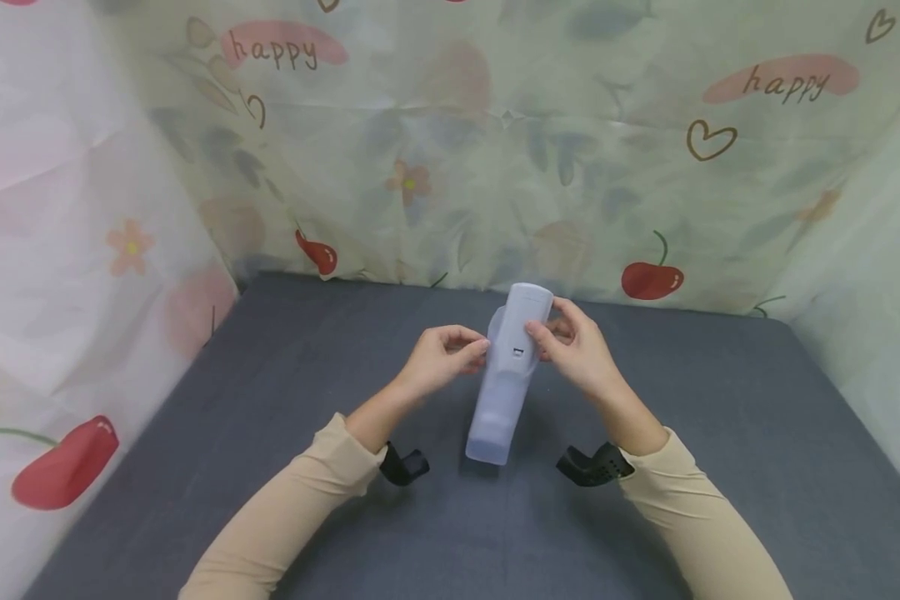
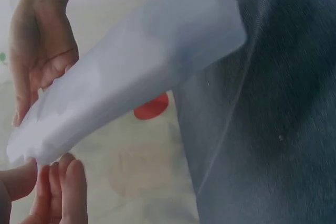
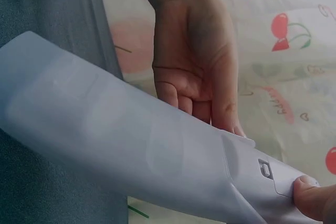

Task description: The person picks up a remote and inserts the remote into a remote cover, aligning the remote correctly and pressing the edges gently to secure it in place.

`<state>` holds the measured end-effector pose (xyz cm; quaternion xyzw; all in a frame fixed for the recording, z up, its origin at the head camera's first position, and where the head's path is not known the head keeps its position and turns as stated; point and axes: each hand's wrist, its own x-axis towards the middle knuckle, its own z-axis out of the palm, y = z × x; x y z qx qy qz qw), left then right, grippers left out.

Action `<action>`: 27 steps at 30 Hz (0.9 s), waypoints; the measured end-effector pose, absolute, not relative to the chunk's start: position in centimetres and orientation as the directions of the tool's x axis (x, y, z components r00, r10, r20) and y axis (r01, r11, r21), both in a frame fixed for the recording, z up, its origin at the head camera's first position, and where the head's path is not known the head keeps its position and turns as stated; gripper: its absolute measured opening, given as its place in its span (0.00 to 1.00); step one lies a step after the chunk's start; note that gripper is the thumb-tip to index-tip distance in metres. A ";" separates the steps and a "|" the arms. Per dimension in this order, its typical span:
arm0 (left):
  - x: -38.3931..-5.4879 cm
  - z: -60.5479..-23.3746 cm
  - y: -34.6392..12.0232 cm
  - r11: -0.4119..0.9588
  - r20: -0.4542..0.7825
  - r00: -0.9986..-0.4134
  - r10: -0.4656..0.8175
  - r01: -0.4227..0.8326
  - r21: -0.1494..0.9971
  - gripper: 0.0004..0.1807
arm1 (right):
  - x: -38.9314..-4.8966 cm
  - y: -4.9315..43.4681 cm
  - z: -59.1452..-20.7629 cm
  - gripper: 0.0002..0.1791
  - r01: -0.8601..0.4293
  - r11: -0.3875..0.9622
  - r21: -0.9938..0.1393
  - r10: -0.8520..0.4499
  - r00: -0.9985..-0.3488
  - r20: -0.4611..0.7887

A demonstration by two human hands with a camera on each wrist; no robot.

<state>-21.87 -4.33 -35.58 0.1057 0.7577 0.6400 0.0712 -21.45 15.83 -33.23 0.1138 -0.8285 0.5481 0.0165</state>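
Note:
Between the two hands is a long, pale lavender bottle-like device (image 1: 527, 325) with a translucent lower part (image 1: 495, 417) and a small dark slot on its face. It leans, top end away and to the right; whether its lower end touches the table cannot be made out. My right hand (image 1: 581, 354) grips the upper part, thumb (image 3: 310, 198) on the face and fingers round the far side. On the left edge, my left hand (image 1: 442, 358) pinches a thin rounded rim (image 3: 244, 139) between thumb and fingers. The left wrist view shows the device's smooth underside (image 2: 121, 72).
A dark grey cloth covers the table (image 1: 285, 400). Patterned curtains (image 1: 457, 167) close off the back and both sides. Black wrist mounts (image 1: 405, 465) stick out inward from the cuffs of both beige sleeves (image 1: 307, 475).

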 end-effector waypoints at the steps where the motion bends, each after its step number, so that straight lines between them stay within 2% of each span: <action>1: -21.9 -35.7 -4.2 0.152 0.028 -0.968 0.248 0.067 0.986 0.12 | -21.5 15.9 -33.2 0.28 -0.211 0.372 -0.904 -0.179 -0.972 0.153; 11: -21.3 -35.3 -3.1 0.145 0.071 -0.987 0.147 0.092 0.985 0.08 | -21.7 16.1 -32.6 0.30 -0.203 0.391 -0.898 -0.275 -0.957 0.097; 18: -21.1 -35.1 -2.8 0.113 0.114 -0.987 0.116 0.127 0.985 0.08 | -21.8 16.2 -32.5 0.31 -0.208 0.389 -0.897 -0.313 -0.946 0.084; 27: -21.2 -35.3 -2.6 0.108 0.110 -0.989 0.102 0.121 0.987 0.09 | -21.8 16.1 -32.6 0.31 -0.199 0.395 -0.897 -0.335 -0.940 0.061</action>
